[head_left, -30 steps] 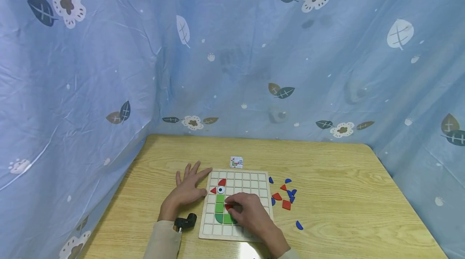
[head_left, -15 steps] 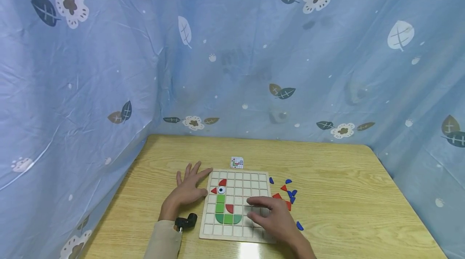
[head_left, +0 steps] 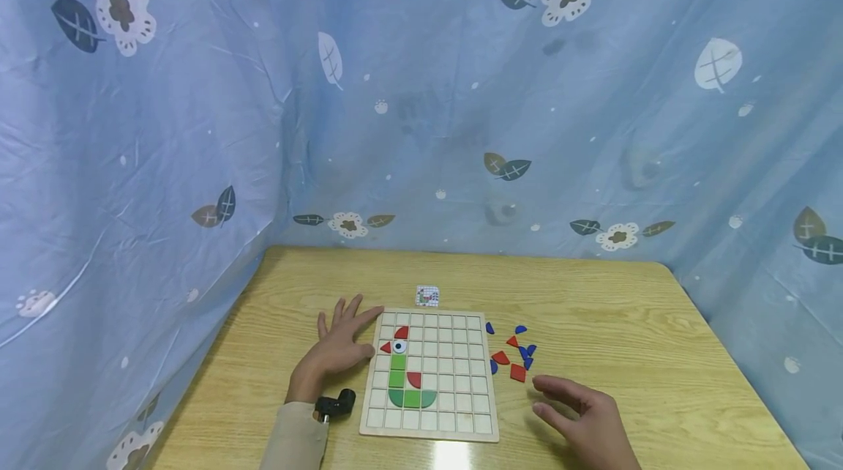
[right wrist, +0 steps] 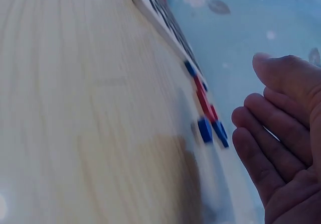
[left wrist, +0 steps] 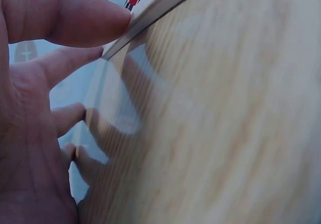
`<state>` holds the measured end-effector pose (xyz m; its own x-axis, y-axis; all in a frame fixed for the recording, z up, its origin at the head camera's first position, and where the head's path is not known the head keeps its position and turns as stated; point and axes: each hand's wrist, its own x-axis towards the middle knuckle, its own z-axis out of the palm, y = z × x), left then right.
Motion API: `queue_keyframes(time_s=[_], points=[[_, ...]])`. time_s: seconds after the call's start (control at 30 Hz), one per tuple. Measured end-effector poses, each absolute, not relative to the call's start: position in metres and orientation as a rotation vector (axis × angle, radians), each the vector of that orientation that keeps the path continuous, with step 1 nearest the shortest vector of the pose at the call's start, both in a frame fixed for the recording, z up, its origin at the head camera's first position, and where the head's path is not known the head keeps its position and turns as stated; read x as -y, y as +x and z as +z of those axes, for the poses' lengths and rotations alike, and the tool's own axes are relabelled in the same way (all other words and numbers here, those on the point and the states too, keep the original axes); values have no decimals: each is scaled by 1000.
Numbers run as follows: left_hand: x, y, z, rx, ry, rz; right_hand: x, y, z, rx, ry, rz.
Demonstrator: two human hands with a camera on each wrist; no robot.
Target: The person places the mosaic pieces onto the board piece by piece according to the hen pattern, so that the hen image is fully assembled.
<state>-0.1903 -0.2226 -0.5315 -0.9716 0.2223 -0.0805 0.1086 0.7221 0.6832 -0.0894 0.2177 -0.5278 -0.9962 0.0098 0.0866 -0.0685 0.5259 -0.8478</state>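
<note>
A wooden grid board (head_left: pixel 454 364) lies on the table, bearing a bird shape of coloured pieces. A red quarter-circle (head_left: pixel 413 380) sits in a square above the green pieces (head_left: pixel 411 399). My left hand (head_left: pixel 340 345) is spread beside the board, thumb and index fingertip touching its left edge; the left wrist view shows the thumb (left wrist: pixel 90 18) against the rim. My right hand (head_left: pixel 582 415) is off the board's right side, fingers loosely bent, thumb apart, holding nothing. Nearest it are a red square (head_left: pixel 518 372) and, in the right wrist view, a blue piece (right wrist: pixel 204 129) on the table.
Several blue half-circles (head_left: pixel 521 329) and a red triangle (head_left: pixel 512 341) lie loose right of the board. A small pattern card (head_left: pixel 427 296) is behind it. The wooden table (head_left: pixel 593 309) ends at a blue flowered curtain (head_left: pixel 408 126).
My right hand has let go of the red quarter-circle, leaving it in its square, and has moved right off the board past the loose pieces. My left hand has stayed in place.
</note>
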Motion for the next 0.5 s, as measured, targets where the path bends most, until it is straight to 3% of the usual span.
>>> queue_keyframes(time_s=[0.5], points=[[223, -190, -530, -2762, 273, 1107, -229, -97, -529, 2728, -33, 1464]])
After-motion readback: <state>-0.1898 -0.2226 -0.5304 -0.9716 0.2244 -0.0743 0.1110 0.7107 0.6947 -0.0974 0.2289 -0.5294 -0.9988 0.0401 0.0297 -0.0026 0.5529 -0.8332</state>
